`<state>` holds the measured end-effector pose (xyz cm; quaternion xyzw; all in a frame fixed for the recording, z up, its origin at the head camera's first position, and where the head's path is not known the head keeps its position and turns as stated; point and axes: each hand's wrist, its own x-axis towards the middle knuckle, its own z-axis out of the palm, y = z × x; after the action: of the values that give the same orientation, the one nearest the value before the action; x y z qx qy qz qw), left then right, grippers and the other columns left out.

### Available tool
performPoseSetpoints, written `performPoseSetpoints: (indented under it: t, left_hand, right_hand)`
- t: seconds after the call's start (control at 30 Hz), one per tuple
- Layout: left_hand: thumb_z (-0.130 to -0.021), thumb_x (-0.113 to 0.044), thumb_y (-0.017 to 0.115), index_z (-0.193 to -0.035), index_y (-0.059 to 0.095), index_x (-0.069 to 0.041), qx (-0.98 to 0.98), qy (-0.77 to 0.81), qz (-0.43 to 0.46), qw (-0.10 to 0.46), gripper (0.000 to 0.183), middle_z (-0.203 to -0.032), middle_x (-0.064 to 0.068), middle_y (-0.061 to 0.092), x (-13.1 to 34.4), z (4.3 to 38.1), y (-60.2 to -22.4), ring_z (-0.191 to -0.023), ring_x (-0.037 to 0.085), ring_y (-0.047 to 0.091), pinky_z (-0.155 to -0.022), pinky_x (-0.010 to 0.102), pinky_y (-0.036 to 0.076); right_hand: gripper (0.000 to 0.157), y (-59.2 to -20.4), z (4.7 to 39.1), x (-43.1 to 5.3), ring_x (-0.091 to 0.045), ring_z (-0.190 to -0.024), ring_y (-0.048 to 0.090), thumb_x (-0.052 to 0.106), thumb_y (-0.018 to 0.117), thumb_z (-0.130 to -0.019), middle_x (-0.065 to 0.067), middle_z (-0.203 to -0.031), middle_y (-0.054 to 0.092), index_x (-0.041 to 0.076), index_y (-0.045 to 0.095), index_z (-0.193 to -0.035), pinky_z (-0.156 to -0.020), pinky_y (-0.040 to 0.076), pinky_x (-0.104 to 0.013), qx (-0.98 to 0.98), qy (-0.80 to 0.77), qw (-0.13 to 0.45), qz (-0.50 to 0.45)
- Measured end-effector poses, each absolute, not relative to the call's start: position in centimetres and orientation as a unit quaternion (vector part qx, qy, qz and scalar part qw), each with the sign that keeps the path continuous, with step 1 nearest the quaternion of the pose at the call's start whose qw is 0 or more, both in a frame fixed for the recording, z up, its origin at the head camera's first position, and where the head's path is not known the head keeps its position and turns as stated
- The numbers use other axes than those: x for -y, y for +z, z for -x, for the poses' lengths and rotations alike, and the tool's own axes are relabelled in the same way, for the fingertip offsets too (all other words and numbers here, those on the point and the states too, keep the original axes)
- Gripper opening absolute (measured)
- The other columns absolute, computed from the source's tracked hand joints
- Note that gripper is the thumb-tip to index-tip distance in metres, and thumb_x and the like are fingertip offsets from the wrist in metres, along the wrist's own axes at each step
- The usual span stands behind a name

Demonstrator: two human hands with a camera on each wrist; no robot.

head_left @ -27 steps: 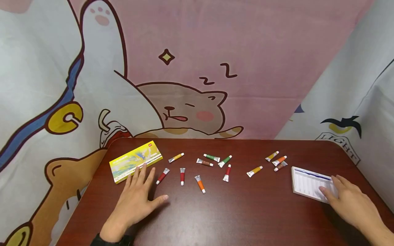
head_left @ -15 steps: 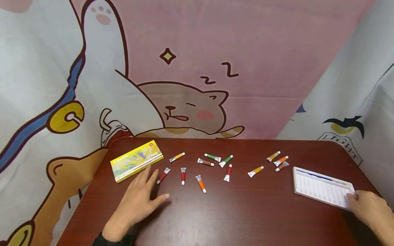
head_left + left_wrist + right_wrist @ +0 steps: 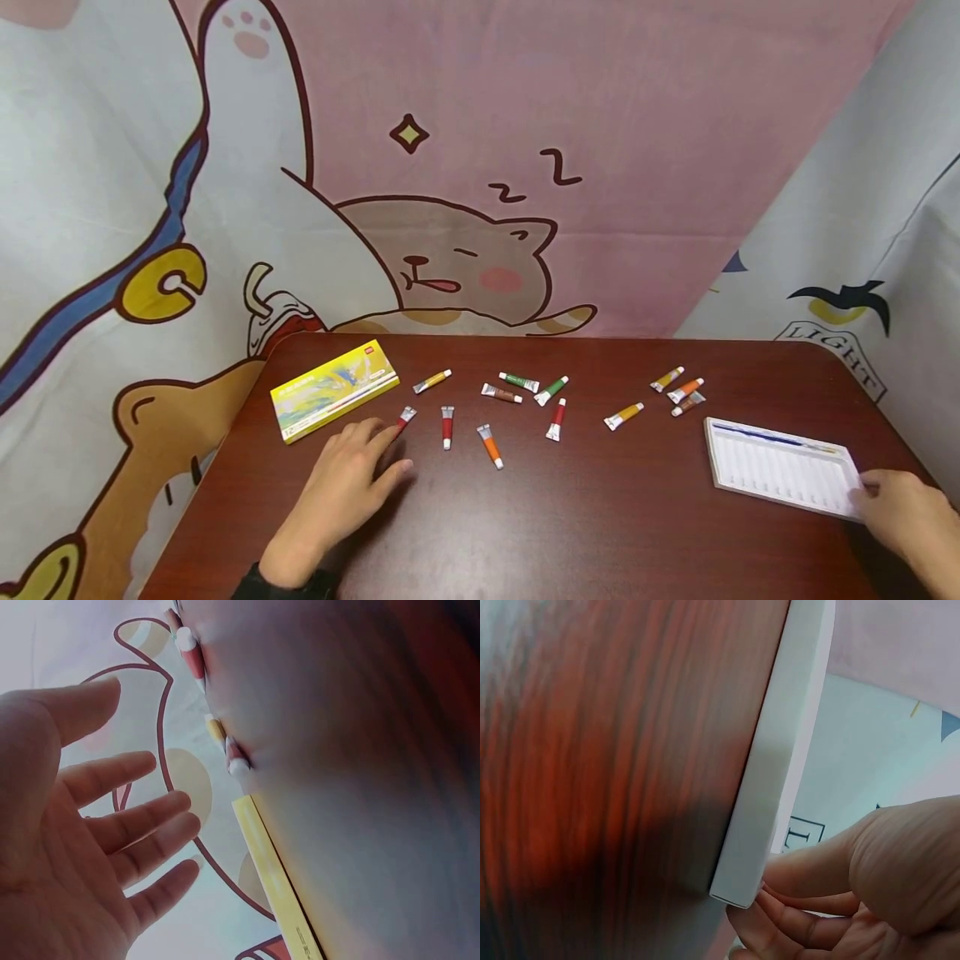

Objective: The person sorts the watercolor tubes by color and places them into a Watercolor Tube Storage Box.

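Note:
My right hand [image 3: 903, 512] pinches the right end of a shallow white tray [image 3: 780, 468] with moulded slots. In the right wrist view, thumb and fingers hold the corner of that tray [image 3: 769, 772]. A slim blue-handled paintbrush [image 3: 772, 435] lies along its far side. On the left, my left hand [image 3: 337, 492] has its fingers loosely extended and holds nothing. Its index fingertip overlaps the lower end of a red paint tube [image 3: 406, 417] in the head view. Just beyond it lies a flat yellow box [image 3: 333, 390]. The left wrist view shows that hand [image 3: 97, 840] with its fingers apart.
Several small paint tubes lie scattered across the brown table [image 3: 570, 517], among them an orange tube [image 3: 491, 447], a green tube [image 3: 552, 391] and a yellow tube [image 3: 624, 416]. A printed cloth [image 3: 637, 167] hangs behind the table's far edge.
My right hand has moved from over the tray to its right end and grips it; the tray has shifted slightly toward me. My left hand's fingers have drawn back from the box toward the red tube.

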<state>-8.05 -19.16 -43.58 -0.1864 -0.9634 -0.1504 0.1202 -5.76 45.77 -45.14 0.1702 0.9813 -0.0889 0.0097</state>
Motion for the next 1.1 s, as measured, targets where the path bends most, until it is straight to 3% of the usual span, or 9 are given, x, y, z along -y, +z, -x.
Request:
performPoseSetpoints:
  t: [0.2,0.43,0.67,0.87,1.1]
  left_hand:
    - [-0.081,-0.034,0.071,-0.103,0.069,-0.01,0.95,-0.147,0.225,0.156,0.032,-0.093,0.001,0.061,18.2,8.0,-43.9,-0.089,0.019,0.05,-0.074,0.042,0.043]
    - [-0.082,-0.03,0.07,-0.095,0.071,-0.011,0.946,-0.141,0.243,0.16,0.023,-0.087,-0.002,0.061,17.0,7.8,-43.8,-0.081,0.017,0.05,-0.07,0.04,0.045]
    - [-0.083,-0.032,0.067,-0.09,0.072,-0.016,0.954,-0.134,0.236,0.13,0.018,-0.079,-0.008,0.062,15.8,7.6,-43.3,-0.074,0.011,0.053,-0.068,0.036,0.048]
    - [-0.084,-0.032,0.066,-0.077,0.069,-0.023,0.963,-0.13,0.206,0.114,0.012,-0.065,-0.015,0.053,15.4,7.4,-43.1,-0.061,0.004,0.05,-0.054,0.032,0.046]
    - [-0.082,-0.022,0.063,-0.067,0.059,-0.027,0.96,-0.135,0.213,0.121,0.017,-0.063,-0.017,0.05,14.9,7.3,-42.9,-0.061,0.004,0.05,-0.055,0.034,0.047]
  right_hand:
    - [0.038,-45.0,5.7,-44.2,-0.046,-0.077,0.051,0.008,0.065,-0.076,-0.041,-0.097,0.052,-0.018,0.053,-0.1,-0.067,0.04,-0.06,-0.973,-0.083,0.077,-0.203]
    - [0.039,-44.4,5.7,-42.3,-0.036,-0.07,0.053,0.013,0.069,-0.077,-0.036,-0.093,0.056,-0.015,0.057,-0.101,-0.061,0.042,-0.057,-0.974,-0.081,0.124,-0.17]
    - [0.031,-43.7,5.7,-41.1,-0.042,-0.072,0.055,0.016,0.067,-0.08,-0.037,-0.096,0.058,-0.008,0.061,-0.1,-0.056,0.041,-0.058,-0.981,-0.096,0.12,-0.121]
    - [0.021,-43.3,6.1,-39.5,-0.034,-0.067,0.056,0.017,0.065,-0.083,-0.03,-0.089,0.062,-0.001,0.065,-0.093,-0.053,0.042,-0.056,-0.982,-0.105,0.124,-0.098]
    - [0.017,-42.8,6.4,-37.6,-0.029,-0.065,0.055,0.018,0.064,-0.085,-0.022,-0.083,0.064,0.003,0.066,-0.09,-0.051,0.042,-0.053,-0.982,-0.118,0.126,-0.079]
